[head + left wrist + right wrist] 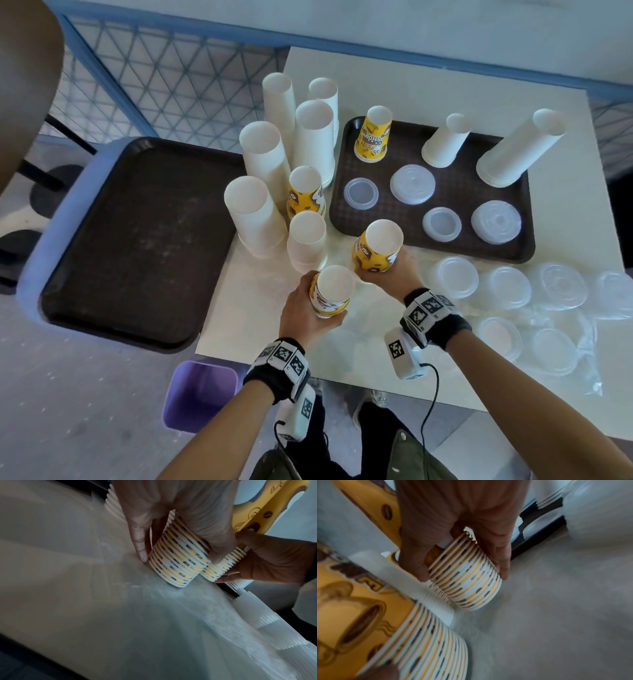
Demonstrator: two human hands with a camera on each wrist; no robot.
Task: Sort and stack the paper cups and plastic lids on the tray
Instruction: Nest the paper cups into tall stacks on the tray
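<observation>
You're mid cup-sort; left hand [308,308] grasps short stack of inverted yellow printed paper cups [330,291]; right hand [394,270] clasps taller yellow printed cup stack [376,248]; both rest on cream table [274,329] beside dark brown plastic tray [455,248]. Next, likely: merge stacks, carry to yellow cup stack on tray [373,135]. Obstacles: clear plastic lid piles on tray [412,184]; loose clear lids [507,287] crowd your right.

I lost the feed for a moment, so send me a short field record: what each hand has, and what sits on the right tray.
left hand: grips yellow cup stack, upside down on the table
right hand: grips second yellow cup stack, also on the table
right tray: one yellow stack, two white cup stacks, four lid piles
</observation>
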